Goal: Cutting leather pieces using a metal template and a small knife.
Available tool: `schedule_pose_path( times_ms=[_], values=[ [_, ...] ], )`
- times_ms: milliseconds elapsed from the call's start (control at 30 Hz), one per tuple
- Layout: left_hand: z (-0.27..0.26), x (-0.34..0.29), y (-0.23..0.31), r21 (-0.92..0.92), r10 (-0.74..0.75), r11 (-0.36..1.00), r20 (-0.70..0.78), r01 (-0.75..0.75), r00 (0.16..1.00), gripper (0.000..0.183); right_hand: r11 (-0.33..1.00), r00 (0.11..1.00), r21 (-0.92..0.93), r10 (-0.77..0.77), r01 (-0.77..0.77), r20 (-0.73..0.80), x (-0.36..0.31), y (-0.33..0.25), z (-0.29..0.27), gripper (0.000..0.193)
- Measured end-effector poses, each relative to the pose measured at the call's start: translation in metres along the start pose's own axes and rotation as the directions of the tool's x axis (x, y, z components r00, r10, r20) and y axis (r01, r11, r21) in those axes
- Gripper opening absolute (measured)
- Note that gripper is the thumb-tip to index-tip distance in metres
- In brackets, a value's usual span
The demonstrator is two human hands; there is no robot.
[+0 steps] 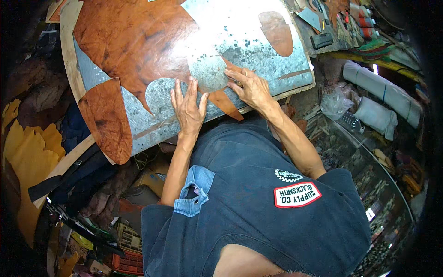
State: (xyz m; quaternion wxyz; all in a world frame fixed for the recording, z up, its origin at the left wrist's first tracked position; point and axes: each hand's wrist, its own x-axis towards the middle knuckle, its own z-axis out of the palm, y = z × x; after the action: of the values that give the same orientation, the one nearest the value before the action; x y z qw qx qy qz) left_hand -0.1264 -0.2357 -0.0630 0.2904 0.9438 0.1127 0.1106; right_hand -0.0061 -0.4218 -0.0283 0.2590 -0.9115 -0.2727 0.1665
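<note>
A large brown leather hide (pixel 127 39) lies over a grey mottled metal sheet (pixel 244 44) on the bench. Between my hands is a grey, rounded flat piece (pixel 208 71) that looks like a template, resting against the leather. My left hand (pixel 188 110) lies flat with fingers extended at its left edge, beside a rounded gap in the hide. At the right edge of the piece, the fingertips of my right hand (pixel 253 90) press down, thumb and fingers apart. A narrow leather strip (pixel 225 104) points toward me below them.
One cut rounded leather piece (pixel 105 122) overhangs the bench's left corner; another (pixel 277 34) lies at the far right. Tools and a black block (pixel 321 40) sit on the right-hand surface. Wrapped white rolls (pixel 380 92) stand beyond, above a glass-topped case (pixel 364 184). Yellow leather (pixel 34 152) hangs left.
</note>
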Motion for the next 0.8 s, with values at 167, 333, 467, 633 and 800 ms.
schedule_pose_path(
  times_ms=[167,333,467,633,800],
  values=[
    [0.000,-0.002,-0.004,0.030,0.024,0.999,-0.004,-0.024,1.000,0.056,1.000,1.000,0.018,0.020,-0.021,0.011,0.000,-0.009,-0.002,0.035],
    [0.000,-0.001,-0.004,-0.008,0.025,1.000,0.037,-0.024,0.999,0.055,0.999,0.999,-0.020,0.045,-0.045,-0.002,0.000,-0.005,-0.002,0.037],
    [-0.015,0.022,-0.013,0.020,0.096,0.995,0.002,-0.096,0.995,0.046,0.998,0.998,-0.038,0.058,-0.058,-0.008,-0.001,0.001,-0.001,0.037],
    [-0.023,0.096,-0.056,0.006,0.423,0.905,0.106,-0.426,0.900,0.040,0.999,1.000,-0.032,-0.006,0.006,-0.002,0.003,-0.003,-0.001,0.037],
    [-0.009,0.113,-0.077,-0.004,0.515,0.850,0.221,-0.528,0.828,0.046,0.999,0.998,0.006,-0.042,0.042,-0.038,0.001,0.002,0.001,0.035]
  ],
)
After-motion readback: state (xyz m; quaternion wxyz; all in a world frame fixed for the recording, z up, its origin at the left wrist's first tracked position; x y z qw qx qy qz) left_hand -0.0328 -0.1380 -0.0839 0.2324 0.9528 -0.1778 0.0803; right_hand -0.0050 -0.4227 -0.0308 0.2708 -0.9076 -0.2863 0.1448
